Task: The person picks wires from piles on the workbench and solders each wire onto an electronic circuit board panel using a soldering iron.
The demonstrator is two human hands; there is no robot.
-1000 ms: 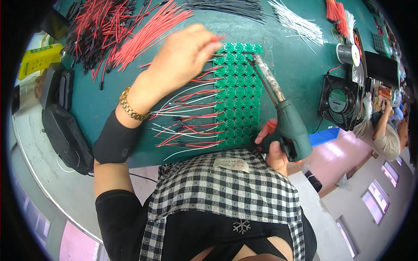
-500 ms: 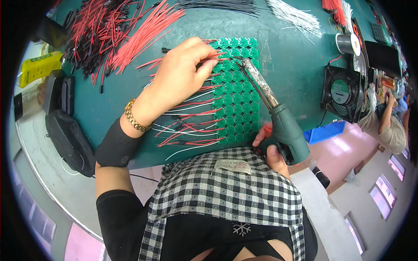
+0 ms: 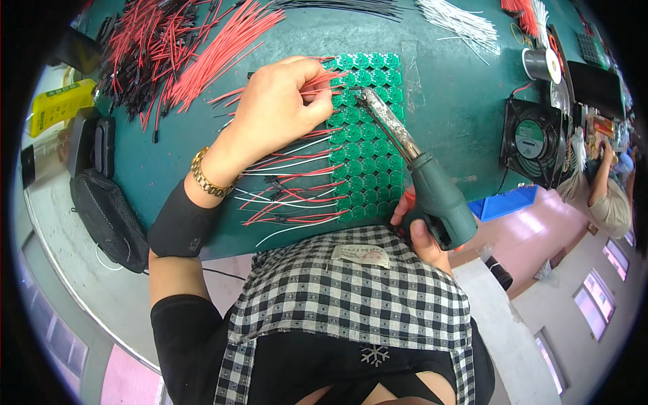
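A panel of small round green circuit boards [image 3: 366,150] lies on the bench in front of me. Over its far left edge, my left hand [image 3: 282,100] is closed, pinching thin red wires [image 3: 335,79] between thumb and fingers. My right hand [image 3: 426,241], low beside the panel's near right corner, grips the green handle of a soldering iron [image 3: 442,199]. The iron's dark tip points up and left, close to the wire ends over the upper boards; contact is too small to tell. Red and white wires [image 3: 290,169] trail leftward from the panel's left edge.
Heaped red and black wires [image 3: 152,50] cover the far left, with black wires [image 3: 344,7] and white wires [image 3: 459,27] along the back. A solder spool [image 3: 540,65] and black fan [image 3: 532,140] stand right. A black mesh pouch [image 3: 108,212] sits left. Another person [image 3: 594,196] is at far right.
The soldering iron's tip has shifted slightly left and toward me over the boards. My left hand has moved a little left, still pinching red wires.
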